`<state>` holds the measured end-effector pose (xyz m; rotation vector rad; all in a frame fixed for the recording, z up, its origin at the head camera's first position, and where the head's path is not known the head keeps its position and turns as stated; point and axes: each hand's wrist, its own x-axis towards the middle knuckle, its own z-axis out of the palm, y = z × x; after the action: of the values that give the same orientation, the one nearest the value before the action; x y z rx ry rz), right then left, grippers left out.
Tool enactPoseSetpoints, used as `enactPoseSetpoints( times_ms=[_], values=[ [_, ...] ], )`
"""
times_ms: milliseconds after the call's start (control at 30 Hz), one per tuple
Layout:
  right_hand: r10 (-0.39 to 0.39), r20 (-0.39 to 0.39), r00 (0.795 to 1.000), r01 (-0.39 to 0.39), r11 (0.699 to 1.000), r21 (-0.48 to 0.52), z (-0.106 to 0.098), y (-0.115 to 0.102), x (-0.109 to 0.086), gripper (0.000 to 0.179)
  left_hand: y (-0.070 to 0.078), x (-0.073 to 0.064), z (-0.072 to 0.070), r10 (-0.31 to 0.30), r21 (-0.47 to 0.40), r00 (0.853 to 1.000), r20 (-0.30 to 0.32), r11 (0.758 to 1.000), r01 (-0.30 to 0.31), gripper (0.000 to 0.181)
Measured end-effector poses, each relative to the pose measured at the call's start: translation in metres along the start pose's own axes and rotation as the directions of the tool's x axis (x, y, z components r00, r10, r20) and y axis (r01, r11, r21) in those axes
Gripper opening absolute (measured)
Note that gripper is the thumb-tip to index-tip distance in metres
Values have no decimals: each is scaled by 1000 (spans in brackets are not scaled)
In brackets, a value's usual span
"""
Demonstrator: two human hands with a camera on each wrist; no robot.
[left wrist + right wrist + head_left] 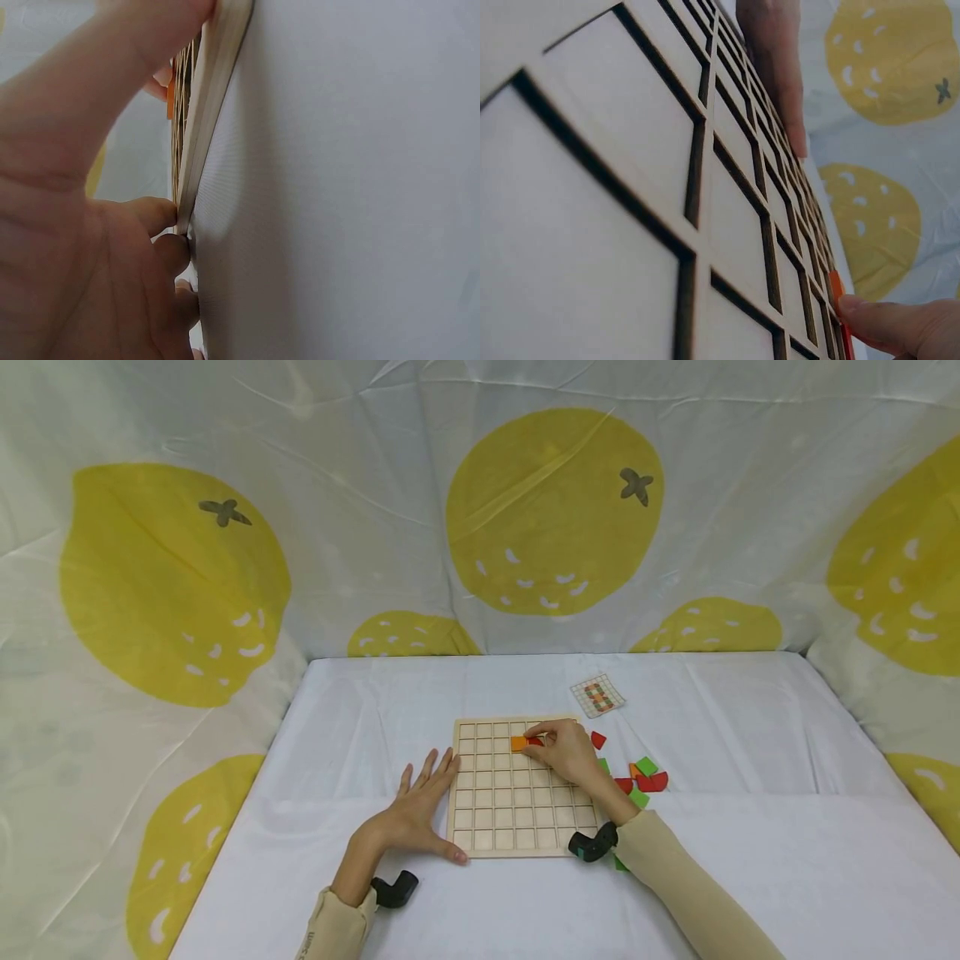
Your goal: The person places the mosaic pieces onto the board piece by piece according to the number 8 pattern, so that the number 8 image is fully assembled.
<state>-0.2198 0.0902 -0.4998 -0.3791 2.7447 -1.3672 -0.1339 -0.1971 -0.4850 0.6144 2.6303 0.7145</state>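
On the white tabletop (pixel 720 860) lies a wooden grid board (pixel 517 789). The left hand (pixel 420 814) lies flat with fingers spread against its left edge, seemingly steadying it. The right hand (pixel 566 750) pinches a red piece (pixel 535 742) beside an orange piece (pixel 518 743) already seated in the upper cells. Loose pieces (pixel 641 775) wait right of the board.

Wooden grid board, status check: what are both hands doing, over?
Left hand flat, steadying wooden grid board at its left edge. Right hand pinching red piece beside orange tile, second row. Loose pieces lie right of board, nothing blocking.
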Motion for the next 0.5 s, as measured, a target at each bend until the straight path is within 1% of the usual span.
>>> enactPoseSetpoints(
  times_ms=[167,367,500],
  values=[
    [-4,-14,1000,4,1000,-13,0,0,0,25,1,0,0,2,3,1000,4,1000,-2,149],
    [-33,-18,999,33,999,-34,1,1,1,26,2,0,-1,-1,-1,1000,3,1000,1,149],
    [-37,-23,999,37,999,-26,1,2,1,25,2,0,-2,-5,-2,1000,5,1000,5,149]
  ],
)
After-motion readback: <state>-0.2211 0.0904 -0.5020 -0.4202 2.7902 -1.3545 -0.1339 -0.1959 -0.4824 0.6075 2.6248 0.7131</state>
